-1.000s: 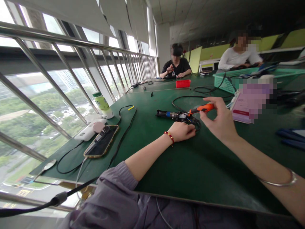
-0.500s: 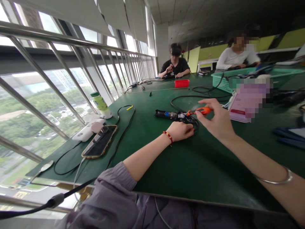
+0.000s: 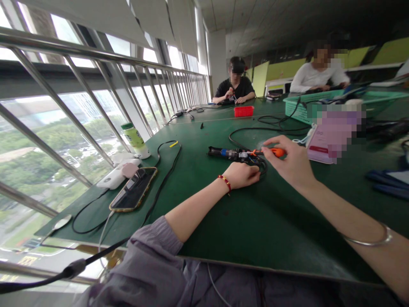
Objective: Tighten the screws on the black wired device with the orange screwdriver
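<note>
Head view: how do we hold our right hand [image 3: 290, 161]?

"Above the green tabletop [image 3: 191, 175], thumb lower than the index finger, both pinching the orange-and-black screwdriver [image 3: 279, 152], whose shaft points left to the slim black cylindrical device with a blue band [image 3: 225, 152]."

"And our left hand [image 3: 243, 175]?"

"We rest it low, back upward, fingers curled in beside the device's right part; we can't tell what they grip. The device lies on the tabletop, just beyond that hand."
</note>
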{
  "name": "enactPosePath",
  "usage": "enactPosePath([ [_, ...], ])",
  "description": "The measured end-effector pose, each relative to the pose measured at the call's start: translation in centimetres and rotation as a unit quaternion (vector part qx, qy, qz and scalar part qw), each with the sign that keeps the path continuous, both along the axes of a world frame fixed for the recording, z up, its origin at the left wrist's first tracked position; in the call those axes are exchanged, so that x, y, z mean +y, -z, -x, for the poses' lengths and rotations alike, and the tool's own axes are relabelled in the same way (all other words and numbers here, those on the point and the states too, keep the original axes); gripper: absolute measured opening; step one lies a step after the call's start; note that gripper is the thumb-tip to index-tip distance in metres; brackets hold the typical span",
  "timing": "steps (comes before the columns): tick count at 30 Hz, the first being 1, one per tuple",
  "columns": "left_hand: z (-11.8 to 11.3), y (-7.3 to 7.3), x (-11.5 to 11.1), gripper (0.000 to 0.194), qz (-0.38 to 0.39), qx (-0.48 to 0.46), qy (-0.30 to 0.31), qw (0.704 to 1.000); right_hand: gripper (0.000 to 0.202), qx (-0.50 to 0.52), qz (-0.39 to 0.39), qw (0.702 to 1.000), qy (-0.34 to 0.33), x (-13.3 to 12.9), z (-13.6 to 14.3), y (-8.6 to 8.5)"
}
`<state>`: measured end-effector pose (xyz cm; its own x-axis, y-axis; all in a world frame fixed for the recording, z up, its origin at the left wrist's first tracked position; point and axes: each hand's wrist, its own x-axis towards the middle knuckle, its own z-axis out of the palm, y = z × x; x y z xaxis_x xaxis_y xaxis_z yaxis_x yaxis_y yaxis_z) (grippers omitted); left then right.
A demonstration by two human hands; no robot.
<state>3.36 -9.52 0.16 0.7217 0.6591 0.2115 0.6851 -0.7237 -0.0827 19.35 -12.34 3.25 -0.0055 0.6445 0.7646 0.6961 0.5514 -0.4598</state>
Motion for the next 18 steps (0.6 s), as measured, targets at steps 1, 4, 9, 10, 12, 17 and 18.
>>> enactPosePath([
  [1, 0.1, -0.1, 0.1, 0.036, -0.005, 0.002, 0.003, 1.000, 0.015, -0.001, 0.000, 1.000, 0.000, 0.0, 0.0, 0.0],
  [4, 1.0, -0.7, 0.8, 0.037, -0.025, -0.012, -0.046, 0.999, 0.025, 0.006, -0.020, 1.000, 0.000, -0.1, 0.0, -0.2],
  [9, 3.9, -1.3, 2.8, 0.035, -0.046, -0.044, -0.257, 0.964, 0.027, 0.010, -0.019, 1.000, 0.001, -0.1, -0.2, -0.2],
  [10, 4.4, -1.2, 3.2, 0.036, -0.045, -0.046, -0.289, 0.955, 0.024, 0.010, -0.006, 1.000, 0.001, -0.1, -0.2, -0.2],
  [12, 5.3, -1.0, 3.8, 0.038, -0.036, -0.052, -0.328, 0.943, 0.018, 0.009, 0.022, 1.000, -0.002, -0.1, -0.1, -0.2],
  [17, 5.5, -0.4, 4.2, 0.037, -0.021, -0.042, -0.323, 0.945, 0.030, 0.016, -0.007, 1.000, -0.002, -0.1, -0.1, -0.2],
  [18, 5.4, -0.4, 4.2, 0.037, -0.021, -0.037, -0.315, 0.948, 0.032, 0.017, -0.020, 1.000, -0.008, -0.1, -0.1, -0.2],
])
